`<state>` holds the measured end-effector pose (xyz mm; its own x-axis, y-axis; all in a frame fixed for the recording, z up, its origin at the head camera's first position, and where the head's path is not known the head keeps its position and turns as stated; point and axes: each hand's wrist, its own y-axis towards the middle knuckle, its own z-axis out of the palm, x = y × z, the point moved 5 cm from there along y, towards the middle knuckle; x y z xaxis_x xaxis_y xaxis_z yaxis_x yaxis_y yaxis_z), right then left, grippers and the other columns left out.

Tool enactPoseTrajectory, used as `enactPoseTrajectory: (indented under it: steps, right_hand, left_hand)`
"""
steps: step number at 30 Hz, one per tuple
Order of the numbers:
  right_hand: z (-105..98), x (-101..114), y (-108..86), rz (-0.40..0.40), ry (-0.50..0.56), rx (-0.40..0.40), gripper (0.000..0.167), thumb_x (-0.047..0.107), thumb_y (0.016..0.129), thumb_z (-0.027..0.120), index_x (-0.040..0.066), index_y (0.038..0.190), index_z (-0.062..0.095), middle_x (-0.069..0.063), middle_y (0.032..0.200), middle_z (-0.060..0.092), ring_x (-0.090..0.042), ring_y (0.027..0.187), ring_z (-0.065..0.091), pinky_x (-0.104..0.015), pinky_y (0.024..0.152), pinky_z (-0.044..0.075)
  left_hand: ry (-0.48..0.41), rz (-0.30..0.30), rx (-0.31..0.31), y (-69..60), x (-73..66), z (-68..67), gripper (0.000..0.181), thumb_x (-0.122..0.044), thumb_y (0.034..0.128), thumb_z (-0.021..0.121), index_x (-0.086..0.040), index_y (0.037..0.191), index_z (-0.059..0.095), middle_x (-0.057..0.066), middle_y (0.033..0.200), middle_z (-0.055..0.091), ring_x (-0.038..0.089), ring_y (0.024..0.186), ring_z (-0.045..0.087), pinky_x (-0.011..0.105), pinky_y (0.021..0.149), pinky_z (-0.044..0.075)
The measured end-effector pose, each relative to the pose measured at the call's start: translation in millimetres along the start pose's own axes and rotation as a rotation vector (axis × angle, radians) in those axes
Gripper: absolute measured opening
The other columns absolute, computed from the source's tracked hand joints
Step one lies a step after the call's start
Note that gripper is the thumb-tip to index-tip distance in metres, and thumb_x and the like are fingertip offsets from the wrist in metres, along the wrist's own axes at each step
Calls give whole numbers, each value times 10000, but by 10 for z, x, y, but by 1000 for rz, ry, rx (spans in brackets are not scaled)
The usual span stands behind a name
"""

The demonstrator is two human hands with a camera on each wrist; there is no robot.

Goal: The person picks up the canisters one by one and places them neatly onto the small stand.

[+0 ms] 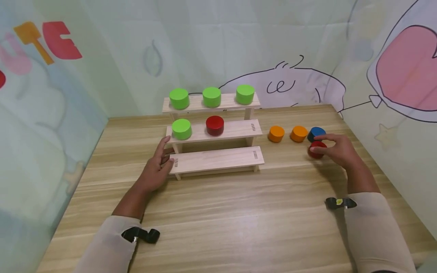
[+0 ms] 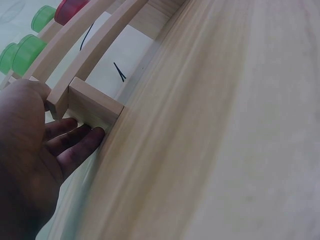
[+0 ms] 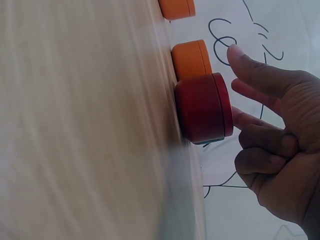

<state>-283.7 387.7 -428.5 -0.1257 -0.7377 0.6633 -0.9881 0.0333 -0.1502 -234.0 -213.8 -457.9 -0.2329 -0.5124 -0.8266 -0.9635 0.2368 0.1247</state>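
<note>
Head view, left hand (image 1: 155,172): fingers spread, at the left end of the wooden stand (image 1: 213,161).
Head view, red lidded box (image 1: 317,151): on the table (image 1: 239,216), right of the stand; right hand (image 1: 338,149) over it.
Left wrist view, left hand: three fingers extended beside the stand's end support (image 2: 96,96).
Right wrist view, right hand: thumb and forefinger spread; contact with red lidded box, cannot tell.

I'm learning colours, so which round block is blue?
The blue block sits behind the red block by the right hand; all the others are green, orange or red.
</note>
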Motion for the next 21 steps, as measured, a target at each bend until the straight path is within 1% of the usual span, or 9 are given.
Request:
enactPoseTrajectory:
  steps: [4, 8, 15, 21]
  right_hand:
    - [-2, -32, 0, 2, -18, 21, 614, 312, 979, 846, 1, 1473, 657, -369, 1668, 415, -595, 1538, 344, -781, 1229, 323]
    - [-11, -75, 0, -10, -45, 33, 622, 336, 972, 852, -10, 1454, 669, -368, 1644, 451, -594, 1523, 370, -786, 1216, 334]
    - [-34, -117, -26, 22, -50, 67, 666, 362, 975, 845, 20, 1506, 635, -376, 1664, 414, -605, 1529, 348, -794, 1210, 336]
    - [-33, -127, -48, 23, -60, 101, 697, 361, 972, 847, 37, 1541, 607, -375, 1671, 403, -614, 1533, 339, -791, 1208, 350]
  left_hand:
    - [-3, -1, 4, -7, 7, 4, 774, -149, 1136, 471, -384, 1757, 74, 336, 1650, 472, 555, 1467, 545, 704, 1200, 440]
    - [-10, -4, 10, -7, 12, 8, 776, -155, 1140, 465, -407, 1755, 65, 330, 1661, 459, 553, 1477, 535, 705, 1201, 439]
    - [-10, -2, 8, -5, 16, 7, 774, -155, 1140, 463, -409, 1753, 65, 334, 1658, 461, 555, 1478, 534, 708, 1195, 445]
    - [-5, 3, 7, -4, 4, 5, 773, -147, 1138, 461, -398, 1754, 67, 340, 1651, 467, 555, 1478, 532, 707, 1194, 446]
